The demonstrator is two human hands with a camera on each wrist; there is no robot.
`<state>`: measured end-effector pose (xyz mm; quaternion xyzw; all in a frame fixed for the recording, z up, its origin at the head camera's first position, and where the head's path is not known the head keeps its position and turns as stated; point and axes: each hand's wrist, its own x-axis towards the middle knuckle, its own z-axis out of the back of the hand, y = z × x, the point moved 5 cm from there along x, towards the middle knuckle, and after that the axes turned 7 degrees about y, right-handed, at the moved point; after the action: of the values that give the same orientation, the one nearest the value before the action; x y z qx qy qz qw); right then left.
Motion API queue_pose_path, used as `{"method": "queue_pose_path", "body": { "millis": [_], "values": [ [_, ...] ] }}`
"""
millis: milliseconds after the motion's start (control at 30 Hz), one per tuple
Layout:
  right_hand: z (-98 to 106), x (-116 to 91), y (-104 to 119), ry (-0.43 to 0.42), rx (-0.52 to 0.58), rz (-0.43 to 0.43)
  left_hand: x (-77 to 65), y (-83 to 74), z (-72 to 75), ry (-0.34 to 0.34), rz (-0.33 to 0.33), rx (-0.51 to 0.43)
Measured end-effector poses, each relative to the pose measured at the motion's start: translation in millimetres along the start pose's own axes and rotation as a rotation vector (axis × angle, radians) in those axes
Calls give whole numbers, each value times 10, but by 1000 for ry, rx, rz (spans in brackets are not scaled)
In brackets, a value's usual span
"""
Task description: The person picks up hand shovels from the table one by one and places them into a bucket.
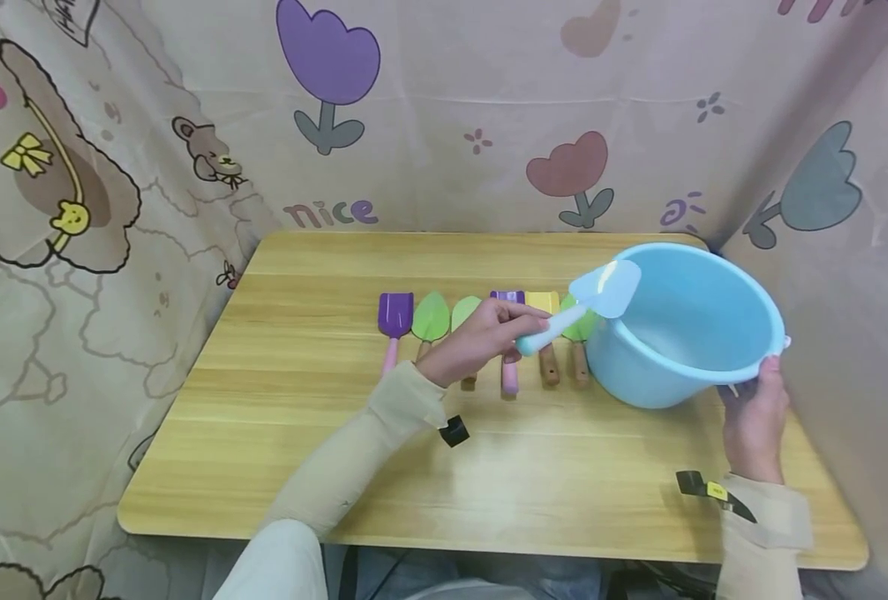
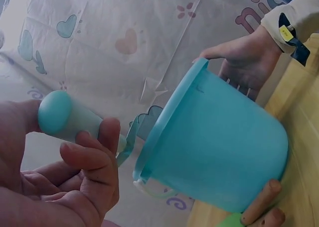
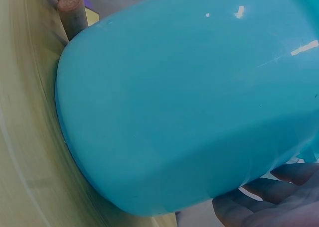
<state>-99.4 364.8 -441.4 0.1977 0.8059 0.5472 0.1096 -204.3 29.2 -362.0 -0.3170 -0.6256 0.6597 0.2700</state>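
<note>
My left hand point(image 1: 481, 340) grips the handle of a light blue toy shovel point(image 1: 611, 289). The shovel's blade overlaps the near-left rim of a blue bucket point(image 1: 642, 371) in the head view. In the left wrist view, fingers curl about the handle's rounded end point(image 2: 56, 112). At the bucket's right side, my right hand point(image 1: 759, 421) holds the rim, thumb on top and fingers along the outer wall. Those fingers point(image 3: 264, 189) lie against the bucket's side in the right wrist view. The bucket stands upright on the table, its white handle fitting point(image 2: 149, 189) hanging at the rim.
A row of small toy tools lies left of the bucket: a purple shovel point(image 1: 395, 315), green trowels point(image 1: 431, 317), a second purple tool point(image 1: 509, 379) and a yellow one point(image 1: 541, 302). My left hand partly covers the row. Printed curtains surround the wooden table point(image 1: 279, 433).
</note>
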Motion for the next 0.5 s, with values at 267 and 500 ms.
{"method": "queue_pose_path", "body": {
  "millis": [267, 500],
  "values": [
    [-20, -1, 5, 13, -20, 18, 181, -47, -95, 29, 35, 7],
    [-9, -14, 8, 9, -34, 29, 275, -103, -150, 24, 87, 120]
  ]
}}
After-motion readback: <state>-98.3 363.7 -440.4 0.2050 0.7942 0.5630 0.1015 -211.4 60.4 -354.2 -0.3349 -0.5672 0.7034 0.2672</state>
